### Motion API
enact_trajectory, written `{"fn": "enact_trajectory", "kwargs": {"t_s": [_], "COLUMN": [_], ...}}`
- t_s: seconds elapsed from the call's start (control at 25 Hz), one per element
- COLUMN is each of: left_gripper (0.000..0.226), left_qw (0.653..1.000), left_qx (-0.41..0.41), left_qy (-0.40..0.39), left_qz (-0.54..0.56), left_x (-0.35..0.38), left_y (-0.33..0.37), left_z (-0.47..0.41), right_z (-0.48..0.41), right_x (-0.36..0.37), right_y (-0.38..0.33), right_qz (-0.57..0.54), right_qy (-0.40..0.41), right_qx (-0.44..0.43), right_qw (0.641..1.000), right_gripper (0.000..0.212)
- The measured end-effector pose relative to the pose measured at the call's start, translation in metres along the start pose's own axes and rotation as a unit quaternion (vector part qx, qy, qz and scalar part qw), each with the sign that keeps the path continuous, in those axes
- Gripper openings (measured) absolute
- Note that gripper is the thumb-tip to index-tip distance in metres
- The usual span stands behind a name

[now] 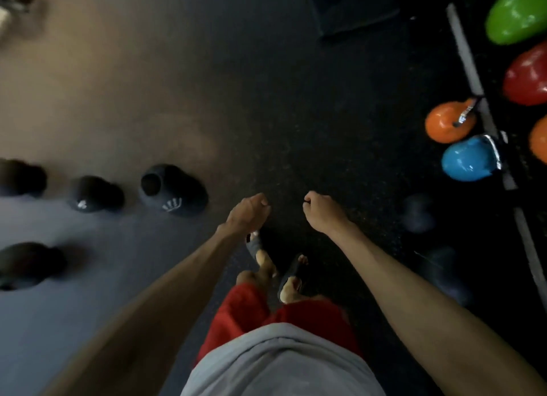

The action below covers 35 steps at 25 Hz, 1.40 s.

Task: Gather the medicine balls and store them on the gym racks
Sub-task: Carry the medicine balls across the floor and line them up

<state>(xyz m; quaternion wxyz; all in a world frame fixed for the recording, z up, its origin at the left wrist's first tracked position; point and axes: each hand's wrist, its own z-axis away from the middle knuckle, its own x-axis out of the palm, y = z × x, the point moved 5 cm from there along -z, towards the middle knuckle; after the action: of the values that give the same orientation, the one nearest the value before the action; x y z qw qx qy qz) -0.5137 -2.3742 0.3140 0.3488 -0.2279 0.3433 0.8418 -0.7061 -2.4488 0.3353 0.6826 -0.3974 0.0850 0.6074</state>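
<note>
Head view: left hand (248, 215) and right hand (321, 207) hung loosely curled, empty; balls (173, 193) lay ungathered on the floor (266, 99).

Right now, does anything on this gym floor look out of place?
Yes. Several black medicine balls lie loose on the floor at the left, the nearest beside another, away from the colourful kettlebells lined up at the right. Both hands, left and right, are empty.
</note>
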Motion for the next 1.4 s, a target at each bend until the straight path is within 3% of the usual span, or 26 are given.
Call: {"fn": "enact_trajectory", "kwargs": {"t_s": [0.16,0.44,0.84,1.16,1.4], "left_gripper": [0.022,0.018,0.025,0.027,0.026], "left_qw": [0.994,0.974,0.958,0.959,0.969], "left_qx": [-0.063,-0.135,-0.161,-0.178,-0.172], "left_qy": [0.074,0.111,0.136,0.134,0.097], "left_qz": [0.056,0.145,0.194,0.173,0.148], "left_x": [-0.005,0.003,-0.041,-0.113,-0.181], "left_y": [-0.087,-0.220,-0.414,-0.528,-0.605], "left_z": [0.056,0.132,0.218,0.220,0.156], "right_z": [0.003,0.021,0.056,0.012,-0.077], "right_x": [0.046,0.149,0.285,0.353,0.402], "right_y": [-0.075,-0.194,-0.353,-0.453,-0.530], "right_qz": [0.069,0.176,0.257,0.244,0.207], "right_qy": [-0.037,-0.081,-0.105,-0.098,-0.115], "right_qx": [-0.052,-0.140,-0.130,-0.136,-0.131], "right_qw": [0.996,0.971,0.952,0.955,0.963], "right_gripper": [0.033,0.034,0.037,0.036,0.035]}}
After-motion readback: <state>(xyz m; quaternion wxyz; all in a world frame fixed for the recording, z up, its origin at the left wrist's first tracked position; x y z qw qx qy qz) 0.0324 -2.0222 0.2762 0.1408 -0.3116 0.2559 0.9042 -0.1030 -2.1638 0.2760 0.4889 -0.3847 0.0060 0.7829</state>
